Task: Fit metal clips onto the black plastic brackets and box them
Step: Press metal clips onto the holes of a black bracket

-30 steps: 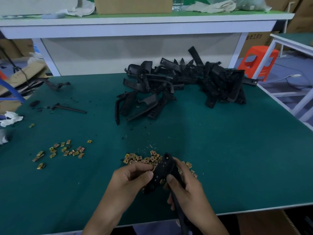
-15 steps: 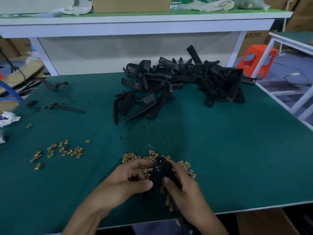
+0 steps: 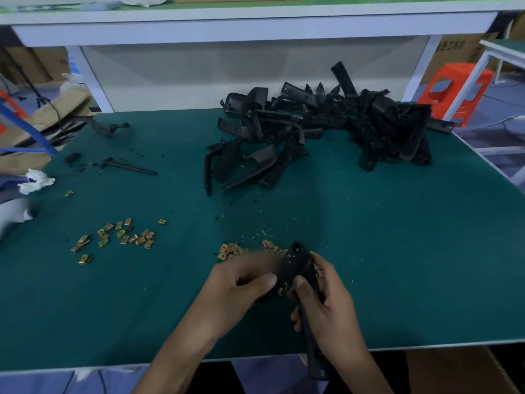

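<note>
Low in the centre of the frame, the right hand (image 3: 332,305) grips a long black bracket (image 3: 297,261), its fingers wrapped round the shaft. The bracket's top end pokes up above the thumb. The left hand (image 3: 241,285) curls against the bracket's left side, blurred; whether it pinches anything I cannot tell. Brass clips (image 3: 230,250) lie on the green tabletop (image 3: 397,251) just above both hands.

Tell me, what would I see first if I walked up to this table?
Probably the big tangled pile of black brackets at the far side of the green table. Next, the left hand and right hand at the near edge, both gripping one black bracket, with gold metal clips scattered just beyond them and off to the left.
</note>
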`<state>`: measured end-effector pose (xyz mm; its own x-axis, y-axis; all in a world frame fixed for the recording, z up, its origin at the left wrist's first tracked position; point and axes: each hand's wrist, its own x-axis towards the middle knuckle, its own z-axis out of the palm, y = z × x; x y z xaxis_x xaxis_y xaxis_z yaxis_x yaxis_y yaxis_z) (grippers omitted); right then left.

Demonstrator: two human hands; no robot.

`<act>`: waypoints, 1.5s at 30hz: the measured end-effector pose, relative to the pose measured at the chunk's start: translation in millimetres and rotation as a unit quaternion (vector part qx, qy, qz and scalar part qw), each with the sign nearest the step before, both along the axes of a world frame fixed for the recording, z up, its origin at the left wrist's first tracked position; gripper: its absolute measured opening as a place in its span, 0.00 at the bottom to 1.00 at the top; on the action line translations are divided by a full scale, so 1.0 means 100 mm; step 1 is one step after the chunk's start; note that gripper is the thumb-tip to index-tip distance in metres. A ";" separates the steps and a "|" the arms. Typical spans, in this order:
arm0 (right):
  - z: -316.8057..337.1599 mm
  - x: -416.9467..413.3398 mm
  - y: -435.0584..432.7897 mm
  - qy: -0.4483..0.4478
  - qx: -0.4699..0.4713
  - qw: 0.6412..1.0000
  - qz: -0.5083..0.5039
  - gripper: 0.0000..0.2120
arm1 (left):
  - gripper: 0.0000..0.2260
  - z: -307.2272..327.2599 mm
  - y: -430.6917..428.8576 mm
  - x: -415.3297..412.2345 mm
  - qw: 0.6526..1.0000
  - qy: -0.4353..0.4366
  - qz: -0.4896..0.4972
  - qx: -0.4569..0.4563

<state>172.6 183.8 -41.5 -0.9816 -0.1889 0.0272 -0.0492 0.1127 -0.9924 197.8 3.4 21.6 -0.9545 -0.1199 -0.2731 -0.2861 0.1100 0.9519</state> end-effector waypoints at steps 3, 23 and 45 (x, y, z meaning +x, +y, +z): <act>0.00 0.02 -0.02 0.007 -0.004 1.000 -0.027 0.19 | 0.10 -0.05 0.07 0.04 0.992 0.035 0.013 -0.122; 0.02 0.05 0.02 0.002 -0.029 0.998 -0.057 0.16 | 0.10 -0.16 0.20 0.01 0.920 0.215 -0.009 -0.327; 0.03 0.02 -0.01 -0.029 -0.068 0.995 -0.059 0.16 | 0.05 -0.22 -0.10 -0.54 0.962 0.101 0.047 -0.250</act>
<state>174.4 183.1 -38.2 -0.9975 -0.0698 -0.0134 0.0150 -0.0223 -0.9996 143.7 -6.9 -0.4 -0.9606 -0.2760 0.0317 -0.1312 0.5512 0.8240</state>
